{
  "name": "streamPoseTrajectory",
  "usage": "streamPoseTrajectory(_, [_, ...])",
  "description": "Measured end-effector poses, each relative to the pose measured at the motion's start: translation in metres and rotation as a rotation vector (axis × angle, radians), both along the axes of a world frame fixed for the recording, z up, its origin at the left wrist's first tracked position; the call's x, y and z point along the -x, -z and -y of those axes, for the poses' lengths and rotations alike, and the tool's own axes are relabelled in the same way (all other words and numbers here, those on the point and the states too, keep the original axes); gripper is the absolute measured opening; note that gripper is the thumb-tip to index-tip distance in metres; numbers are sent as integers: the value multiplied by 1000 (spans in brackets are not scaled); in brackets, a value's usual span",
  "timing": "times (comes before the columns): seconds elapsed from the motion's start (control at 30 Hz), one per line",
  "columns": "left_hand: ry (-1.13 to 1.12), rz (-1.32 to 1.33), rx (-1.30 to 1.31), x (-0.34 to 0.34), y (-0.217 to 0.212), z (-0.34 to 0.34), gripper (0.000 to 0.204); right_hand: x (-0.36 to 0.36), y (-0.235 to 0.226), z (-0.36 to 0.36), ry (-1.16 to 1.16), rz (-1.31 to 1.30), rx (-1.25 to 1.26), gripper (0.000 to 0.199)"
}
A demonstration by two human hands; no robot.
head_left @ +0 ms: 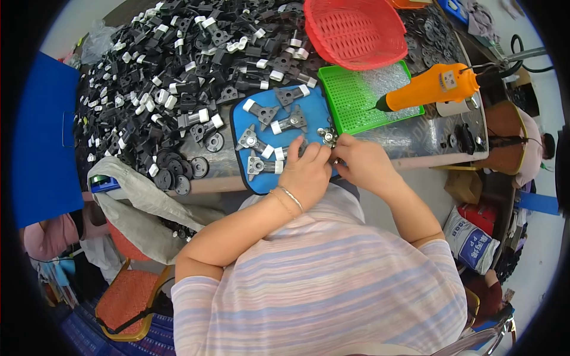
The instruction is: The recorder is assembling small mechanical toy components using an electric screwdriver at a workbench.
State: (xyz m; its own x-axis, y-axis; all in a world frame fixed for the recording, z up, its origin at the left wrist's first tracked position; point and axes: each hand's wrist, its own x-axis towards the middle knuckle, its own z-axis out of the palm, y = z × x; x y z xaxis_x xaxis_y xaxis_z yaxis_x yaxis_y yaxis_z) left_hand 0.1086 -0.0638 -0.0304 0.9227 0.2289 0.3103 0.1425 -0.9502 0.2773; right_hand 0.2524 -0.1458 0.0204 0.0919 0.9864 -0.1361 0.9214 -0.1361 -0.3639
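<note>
Part (279,153) under left hand (306,173) half-hidden, basket (356,34) cropped

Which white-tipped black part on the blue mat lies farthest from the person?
The black part near the far edge of the blue mat, white tip pointing right; others lie closer.

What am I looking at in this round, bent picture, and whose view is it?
No robot here: a person's bare hands, seen from a downward-looking fisheye camera on their head. The left hand and right hand meet near small shiny metal parts; what they grip is too hidden to tell. Black three-lobed brackets with white ends lie on a blue mat. Beyond are a heap of black and white parts, a red basket, a green tray and an orange electric screwdriver.
</note>
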Motion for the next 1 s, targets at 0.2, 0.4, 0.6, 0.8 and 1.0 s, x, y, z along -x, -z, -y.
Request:
streamPoseTrajectory(0.2, [-85,-10,199,0,-7,-4,5,-3,2,-2,83,-86,-5,17])
streamPoseTrajectory(0.4, [-94,49,170,9,-8,-10,6,1,-3,-13,147,-146,-118,18])
streamPoseTrajectory(0.6, [-168,72,241,45,-21,-12,13,17,7,-33,90,-215,-154,18])
streamPoseTrajectory(0.8, [-310,118,224,69,-24,-30,13,14,0,-31,86,-210,-123,18])
streamPoseTrajectory(1.0, [-291,142,237,63,-22,-32,14,10,3,-11,44,-56,64,16])
